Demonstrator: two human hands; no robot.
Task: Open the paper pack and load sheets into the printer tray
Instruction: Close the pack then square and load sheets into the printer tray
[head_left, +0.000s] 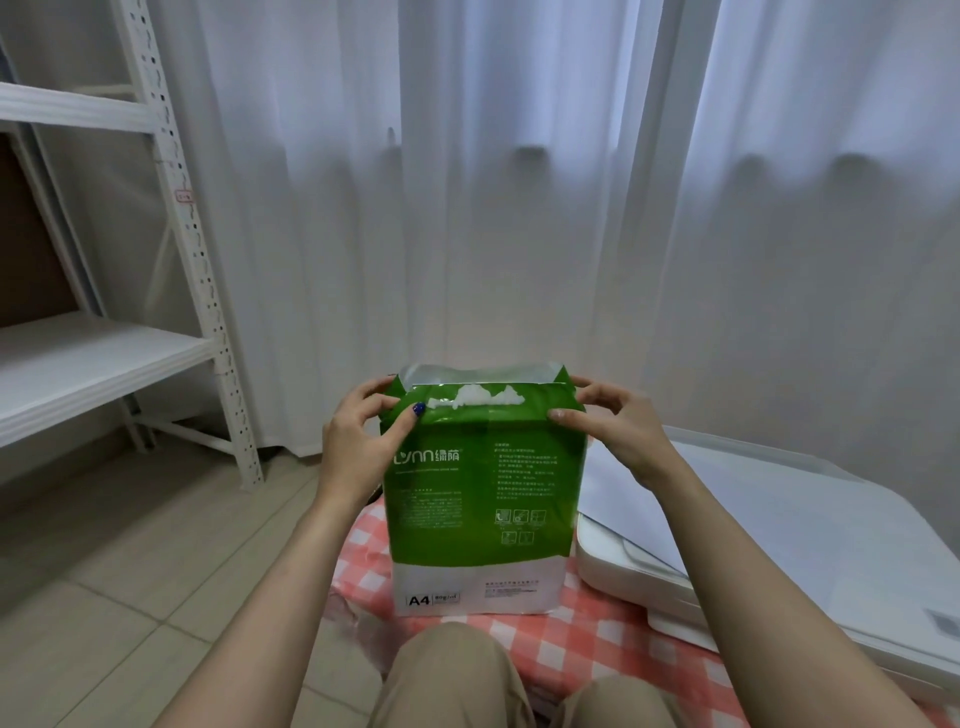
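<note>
At far left, shelf (104, 358): white racking standing off on the floor, well apart from the action and playing no part.
Left hand (358, 441): up at the pack's top left corner, thumb pressed on the front flap and fingers curled behind, so it pinches the wrapper. That hold looks meant to peel the mouth wider.
Pack (483, 493): green A4 ream standing upright on the checked cloth (597, 639), dead centre between the hands and just ahead of the knees. Standing it on end puts the glued seam up top where both hands can reach. That seam is torn and ragged white, and the mouth gapes with pale lining showing. Whether sheets are exposed cannot be told.
Right hand (618, 431): mirrors the other at the top right corner, thumb in front and fingers over the edge, gripping the wrapper. The two hands likely pull against each other, which keeps the pack from tipping.
Printer (779, 519): white, low, just beside the pack on the right, handy for loading. Its tray is not clearly made out.
Stage: opening is well along, and no sheets are out yet.
</note>
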